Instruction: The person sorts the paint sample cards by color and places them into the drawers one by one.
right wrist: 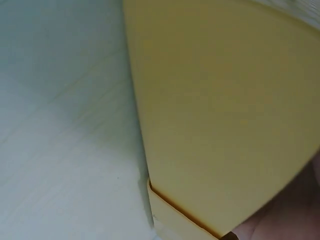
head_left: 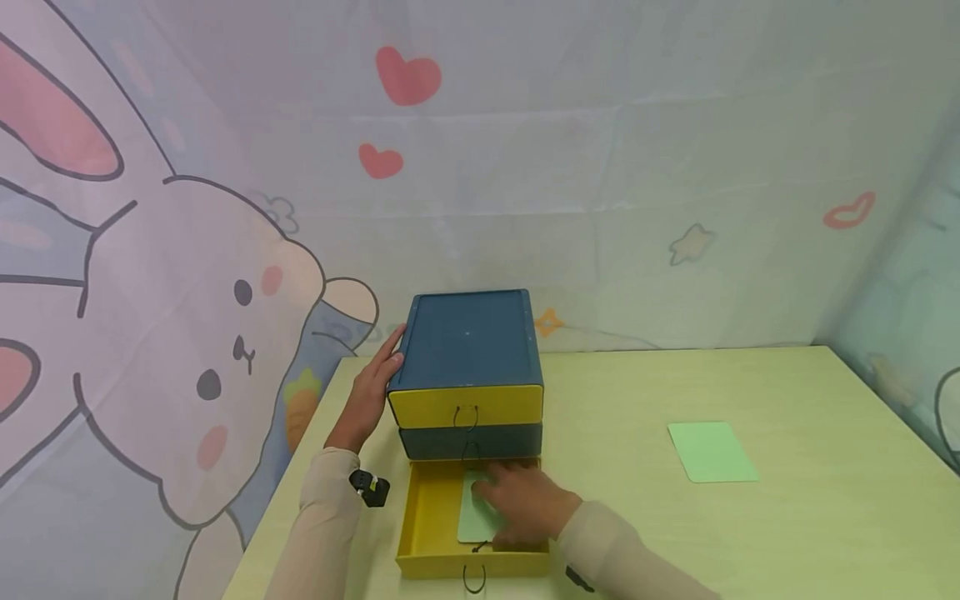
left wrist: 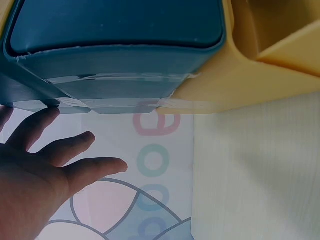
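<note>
A drawer box [head_left: 467, 342] with a blue top stands as a stack on the table. Its lowest yellow drawer [head_left: 431, 500] is pulled out toward me. Against the stack's left side rests my left hand [head_left: 365, 400], its fingers extended; the left wrist view shows that hand [left wrist: 45, 165] with spread fingers at the blue wall. My right hand [head_left: 528, 504] reaches into the yellow drawer over a pale green card [head_left: 471, 521], covering the card's right part. Whether its fingers pinch the card is hidden. The right wrist view mostly shows the drawer's yellow outer wall [right wrist: 215, 100].
Another light green card [head_left: 712, 452] lies flat on the table [head_left: 622, 400], right of the stack. Black cord loops [head_left: 474, 579] hang on the drawer fronts. A printed cloth [head_left: 600, 167] with a rabbit and hearts hangs behind the table.
</note>
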Motion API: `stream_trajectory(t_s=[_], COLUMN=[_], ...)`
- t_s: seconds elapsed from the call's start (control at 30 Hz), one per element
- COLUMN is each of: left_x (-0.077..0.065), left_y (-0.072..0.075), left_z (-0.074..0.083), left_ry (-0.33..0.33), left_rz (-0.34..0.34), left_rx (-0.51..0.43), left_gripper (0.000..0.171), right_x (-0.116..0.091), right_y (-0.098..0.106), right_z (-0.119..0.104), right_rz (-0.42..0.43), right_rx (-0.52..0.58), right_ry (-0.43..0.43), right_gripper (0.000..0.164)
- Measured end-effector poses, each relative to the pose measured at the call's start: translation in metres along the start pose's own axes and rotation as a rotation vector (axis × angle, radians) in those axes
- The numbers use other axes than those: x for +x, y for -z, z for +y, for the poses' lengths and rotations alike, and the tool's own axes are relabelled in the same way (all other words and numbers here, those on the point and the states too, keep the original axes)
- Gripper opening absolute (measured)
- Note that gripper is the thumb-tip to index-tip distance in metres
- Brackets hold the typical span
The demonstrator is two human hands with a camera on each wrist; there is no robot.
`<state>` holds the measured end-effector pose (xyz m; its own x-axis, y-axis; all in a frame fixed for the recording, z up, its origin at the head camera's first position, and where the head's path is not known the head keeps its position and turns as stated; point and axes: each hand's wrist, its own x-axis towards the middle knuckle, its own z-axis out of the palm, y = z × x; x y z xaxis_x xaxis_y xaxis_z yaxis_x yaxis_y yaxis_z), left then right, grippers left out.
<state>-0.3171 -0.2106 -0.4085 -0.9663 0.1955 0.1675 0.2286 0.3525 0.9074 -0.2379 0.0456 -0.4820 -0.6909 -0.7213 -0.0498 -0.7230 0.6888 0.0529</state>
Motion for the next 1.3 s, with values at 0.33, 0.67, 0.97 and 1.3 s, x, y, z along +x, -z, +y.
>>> stream_trajectory(t_s=[0.33,0.67,0.97,1.3], left_x=[0.000,0.001,0.001,0.000], left_y=[0.000,0.000,0.000,-0.001], left_z=[-0.002,-0.001,0.000,0.000], left_ry=[-0.006,0.003,0.012,0.009], left_rz=[-0.003,-0.001,0.008,0.002], left_rx=[0.001,0.010,0.029,0.010], left_gripper=[0.051,0.054,0.053,0.053], right_x=[-0.001,-0.005,-0.014,-0.041], right_y=[-0.012,-0.004,0.025,0.064], right_z=[0.002,0.001,0.006,0.014], right_rz=[0.091,0.041,0.050,0.182], right_rx=[-0.119,-0.077,0.194,0.536], right_ry=[0.031,0.042,0.140,0.251], right_gripper=[0.089,0.076,0.036,0.020])
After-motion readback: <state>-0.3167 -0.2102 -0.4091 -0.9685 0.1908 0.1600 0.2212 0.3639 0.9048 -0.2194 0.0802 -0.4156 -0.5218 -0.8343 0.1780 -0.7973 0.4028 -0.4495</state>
